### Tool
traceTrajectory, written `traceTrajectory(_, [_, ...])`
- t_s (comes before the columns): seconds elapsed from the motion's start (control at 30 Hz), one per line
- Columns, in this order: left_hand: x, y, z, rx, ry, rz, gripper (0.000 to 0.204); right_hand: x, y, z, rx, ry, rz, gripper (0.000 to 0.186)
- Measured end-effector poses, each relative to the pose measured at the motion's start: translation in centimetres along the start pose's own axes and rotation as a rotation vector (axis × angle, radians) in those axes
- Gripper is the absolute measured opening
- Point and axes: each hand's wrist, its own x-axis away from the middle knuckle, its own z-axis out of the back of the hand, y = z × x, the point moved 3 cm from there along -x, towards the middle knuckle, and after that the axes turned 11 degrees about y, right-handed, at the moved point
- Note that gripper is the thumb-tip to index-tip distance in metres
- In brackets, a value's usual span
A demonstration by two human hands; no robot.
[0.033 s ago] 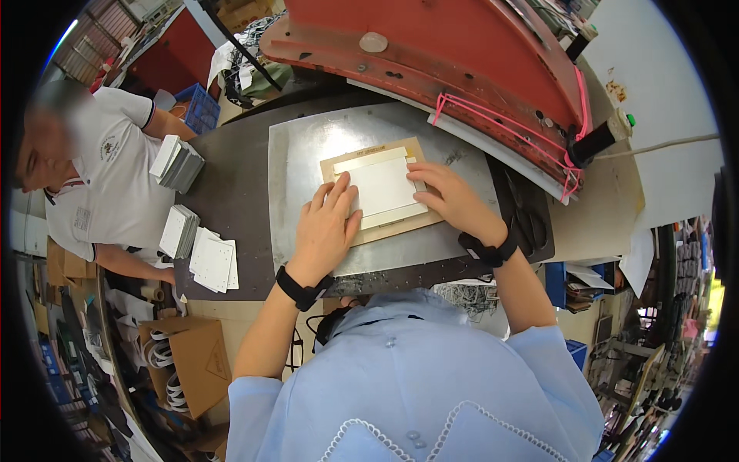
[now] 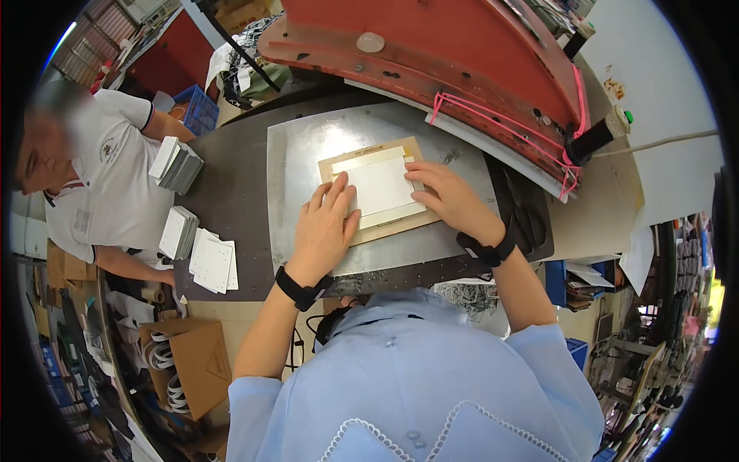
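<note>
A white rectangular sheet (image 2: pixel 382 188) lies on a tan, framed board (image 2: pixel 399 229), which rests on a grey metal plate (image 2: pixel 296 154). On the sheet's left edge rest the fingertips of my left hand (image 2: pixel 325 225), stretched out and somewhat spread. My right hand (image 2: pixel 453 197) touches the right edge, its thumb and fingers apart, pointing inward. A pale strip shows along the frame's far side. Whether the sheet is one layer or several I cannot tell.
A red machine arm (image 2: pixel 431 46) with pink cord (image 2: pixel 500 127) overhangs the far side. Black scissors (image 2: pixel 527 219) lie at right. Two stacks of white-and-grey cards (image 2: pixel 175 165) and loose white cards (image 2: pixel 212 262) sit at left, beside a co-worker (image 2: pixel 115 154). A cardboard box (image 2: pixel 196 366) stands below.
</note>
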Motion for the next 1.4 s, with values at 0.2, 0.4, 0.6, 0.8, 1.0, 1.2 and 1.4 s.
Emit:
traceTrajectory(0.2, [0.7,-0.4,0.5,0.103,0.087,0.032,0.041,0.2,-0.8,-0.1,0.05,0.028,0.0,0.033])
traceTrajectory(0.4, [2.6,-0.1,1.4,0.099,0.032,0.018,0.048,0.9,-0.8,-0.7,-0.021,0.095,-0.028,0.031])
traceTrajectory(0.6, [2.3,-1.2,0.6,0.123,-0.015,-0.015,0.051,0.6,-0.5,-0.8,-0.018,0.049,-0.063,0.033])
traceTrajectory(0.8, [0.6,-2.4,0.8,0.03,-0.086,-0.047,0.051,-1.6,-0.3,-0.6,-0.077,-0.007,-0.144,0.035])
traceTrajectory(1.0, [0.5,-2.1,1.1,0.08,-0.079,0.006,0.052,-0.9,0.2,-0.8,-0.122,0.065,-0.152,0.034])
traceTrajectory(1.2, [0.3,-2.0,1.3,0.105,-0.067,-0.004,0.059,-1.0,1.5,-0.8,-0.182,0.113,-0.174,0.034])
traceTrajectory(1.4, [1.6,-1.9,4.4,0.173,0.095,0.068,0.061,2.1,-5.2,11.7,0.274,0.986,-0.046,0.035])
